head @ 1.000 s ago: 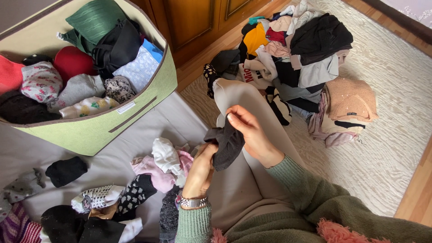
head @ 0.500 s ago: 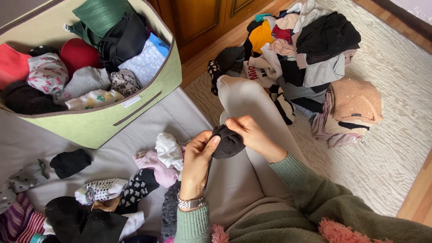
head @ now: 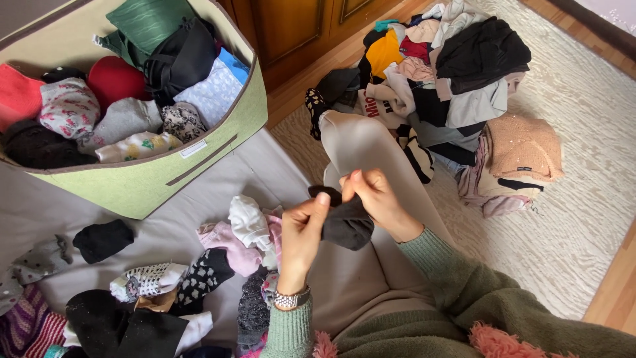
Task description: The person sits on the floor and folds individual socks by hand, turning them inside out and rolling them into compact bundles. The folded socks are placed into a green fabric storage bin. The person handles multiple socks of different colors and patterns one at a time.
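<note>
1. Grey bedding [head: 218, 176] spreads out beyond and to the left of the hands, and a pale textured rug [head: 570, 199] covers the wooden floor off to their right.
2. Both hands meet over the person's lap, above a bent leg in beige trousers [head: 358, 142].
3. The left hand [head: 301, 235] is raised with its fingers curled, thumb and fingertips pinching the near edge of a dark grey sock [head: 344, 222].
4. The right hand [head: 374, 199] grips the same sock from the far side, fingers closed over its top edge; the two hands are close together, both clamped on the fabric.
5. The sock hangs bunched between them, just above the lap and touching nothing else that can be seen.
6. A metal wristwatch [head: 290, 299] sits on the left wrist, at the cuff of a green knitted sleeve [head: 288, 331].
7. Just left of the left hand lies a loose heap of small garments [head: 245, 232] in white, pink and black spotted cloth.
8. Farther left and beyond the hands stands a green fabric storage box [head: 139, 189], filled with folded and rolled items.
9. Beyond the right hand, past the knee, a large pile of mixed clothes [head: 450, 79] rests on the rug.
</note>
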